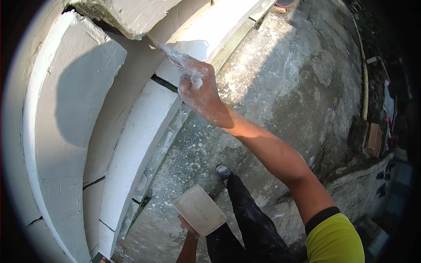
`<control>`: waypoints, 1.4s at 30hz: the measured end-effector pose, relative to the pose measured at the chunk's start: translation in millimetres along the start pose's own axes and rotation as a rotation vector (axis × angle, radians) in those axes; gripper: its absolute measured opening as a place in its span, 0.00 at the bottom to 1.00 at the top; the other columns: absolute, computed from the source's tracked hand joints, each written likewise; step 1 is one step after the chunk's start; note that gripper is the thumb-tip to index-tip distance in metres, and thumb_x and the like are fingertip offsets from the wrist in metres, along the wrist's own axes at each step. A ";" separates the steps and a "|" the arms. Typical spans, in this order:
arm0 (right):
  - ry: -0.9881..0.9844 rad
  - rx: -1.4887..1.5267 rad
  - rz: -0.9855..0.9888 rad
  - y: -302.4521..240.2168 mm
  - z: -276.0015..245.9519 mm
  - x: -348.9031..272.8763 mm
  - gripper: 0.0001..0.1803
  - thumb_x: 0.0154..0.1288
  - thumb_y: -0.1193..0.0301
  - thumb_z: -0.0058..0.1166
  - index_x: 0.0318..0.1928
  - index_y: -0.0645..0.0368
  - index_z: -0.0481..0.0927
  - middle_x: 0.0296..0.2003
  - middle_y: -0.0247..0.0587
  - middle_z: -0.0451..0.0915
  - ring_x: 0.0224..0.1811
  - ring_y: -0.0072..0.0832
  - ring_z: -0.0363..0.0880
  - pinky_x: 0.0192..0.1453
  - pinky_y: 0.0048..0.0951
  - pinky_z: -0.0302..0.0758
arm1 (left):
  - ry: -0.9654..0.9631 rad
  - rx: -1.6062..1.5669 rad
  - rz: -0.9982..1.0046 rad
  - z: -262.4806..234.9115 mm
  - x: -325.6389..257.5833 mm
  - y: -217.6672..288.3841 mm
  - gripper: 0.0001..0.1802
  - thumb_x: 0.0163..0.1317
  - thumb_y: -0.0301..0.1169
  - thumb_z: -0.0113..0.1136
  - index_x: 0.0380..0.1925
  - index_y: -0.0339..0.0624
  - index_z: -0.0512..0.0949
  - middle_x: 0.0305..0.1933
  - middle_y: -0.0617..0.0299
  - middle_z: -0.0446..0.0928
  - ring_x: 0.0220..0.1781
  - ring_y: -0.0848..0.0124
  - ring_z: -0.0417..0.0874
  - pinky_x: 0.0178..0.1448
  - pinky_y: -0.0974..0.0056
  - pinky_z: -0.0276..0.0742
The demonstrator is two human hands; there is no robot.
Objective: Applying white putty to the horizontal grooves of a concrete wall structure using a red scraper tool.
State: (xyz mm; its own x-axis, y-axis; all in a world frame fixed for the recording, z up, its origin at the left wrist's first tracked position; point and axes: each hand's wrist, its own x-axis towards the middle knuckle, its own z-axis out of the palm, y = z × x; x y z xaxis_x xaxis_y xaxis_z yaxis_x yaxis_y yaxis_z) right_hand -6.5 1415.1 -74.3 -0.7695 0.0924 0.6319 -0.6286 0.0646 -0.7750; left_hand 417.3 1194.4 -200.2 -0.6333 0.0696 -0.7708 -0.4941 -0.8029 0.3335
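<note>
My right hand (pixel 198 85), dusted and smeared with white, reaches up to the white wall moulding. Its fingers are closed on a thin white-smeared tool (pixel 164 49) that points up and left, its tip close to the lower corner of a pale slab (pixel 131 19). Whether it is a scraper or another blade I cannot tell. Low in the view, my left hand (pixel 187 224) grips the left side of a rectangular off-white tub (pixel 200 210) in front of my legs. Most of the left fingers are hidden behind the tub.
Stepped white ledges (pixel 136 127) and a curved grey-white panel (pixel 72 109) with dark joints fill the left side. Rough, spotted concrete ground (pixel 280 83) lies to the right. Beyond it are a long pole (pixel 364 74) and a reddish brick (pixel 373 139).
</note>
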 end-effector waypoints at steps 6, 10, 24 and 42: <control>0.070 -0.974 -0.047 -18.9 -169.5 47.2 0.22 0.45 0.86 0.44 0.45 0.65 0.77 0.31 0.57 0.77 0.33 0.47 0.79 0.36 0.44 0.73 | -0.030 -0.032 0.025 14.8 4.9 -5.2 0.40 0.63 0.63 0.25 0.61 0.45 0.62 0.58 0.58 0.70 0.59 0.59 0.71 0.61 0.54 0.69; -0.123 -0.117 -0.403 26.9 -223.7 129.5 0.26 0.59 0.53 0.55 0.51 0.55 0.70 0.31 0.40 0.74 0.33 0.32 0.72 0.38 0.37 0.70 | -0.019 0.001 0.057 3.3 8.7 -7.6 0.39 0.63 0.63 0.26 0.60 0.45 0.63 0.58 0.58 0.70 0.59 0.60 0.71 0.61 0.54 0.68; -0.580 -1.205 -0.172 25.2 -146.7 60.7 0.23 0.52 0.81 0.47 0.49 0.51 0.79 0.40 0.49 0.79 0.41 0.46 0.78 0.47 0.44 0.74 | 0.016 0.096 0.081 36.5 -5.6 -4.4 0.40 0.62 0.64 0.27 0.61 0.45 0.62 0.60 0.59 0.69 0.60 0.59 0.71 0.62 0.54 0.68; -0.342 -1.163 -0.025 -30.1 -121.0 78.9 0.25 0.50 0.85 0.44 0.51 0.56 0.78 0.32 0.55 0.79 0.33 0.50 0.78 0.38 0.43 0.76 | 0.025 0.142 0.206 33.6 4.4 -6.2 0.40 0.63 0.64 0.27 0.61 0.44 0.61 0.60 0.58 0.69 0.60 0.61 0.71 0.61 0.54 0.70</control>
State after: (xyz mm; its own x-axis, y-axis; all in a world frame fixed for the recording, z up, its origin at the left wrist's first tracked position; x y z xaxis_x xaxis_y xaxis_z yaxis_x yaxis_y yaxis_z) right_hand -34.7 1540.6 -2.2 -0.8591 -0.1778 0.4800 -0.3024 0.9328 -0.1958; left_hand 397.6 1219.5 -187.4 -0.7152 -0.1034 -0.6912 -0.4357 -0.7073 0.5567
